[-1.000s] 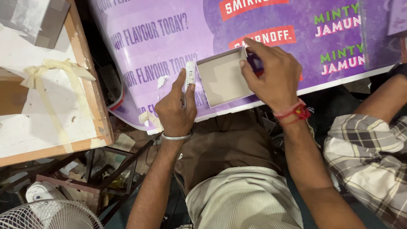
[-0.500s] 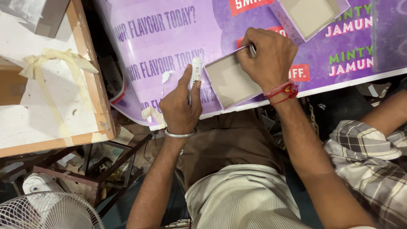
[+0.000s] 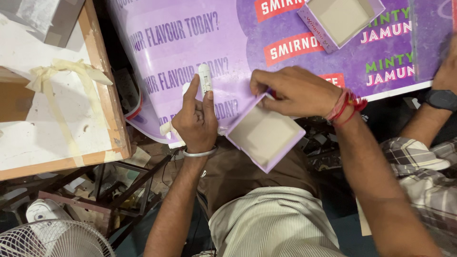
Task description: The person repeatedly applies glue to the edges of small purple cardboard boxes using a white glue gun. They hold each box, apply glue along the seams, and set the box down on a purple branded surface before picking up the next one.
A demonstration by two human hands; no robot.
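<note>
Over lap: purple tray (image 3: 264,135) tilted, right hand (image 3: 297,90) pinching corner.

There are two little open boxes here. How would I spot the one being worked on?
Find the big purple printed sheet. At its lower edge, above the person's lap, the right hand grips a shallow purple box. Unlike the other box lying untouched farther up, this one is tilted and held.

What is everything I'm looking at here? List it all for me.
Shallow box: one, lilac outside, grey inside, held at the sheet's near edge.
Second box: one, same colours, top of sheet.
Printed sheet: one, purple, across the worktop.
White tool: one, small, upright.
Wooden board: one, white with tan tape, left.
Fan: one, white, bottom left.
Co-worker's arm: one, black watch, right.
Left hand: holds white tool.
Right hand: grips box edge.
</note>
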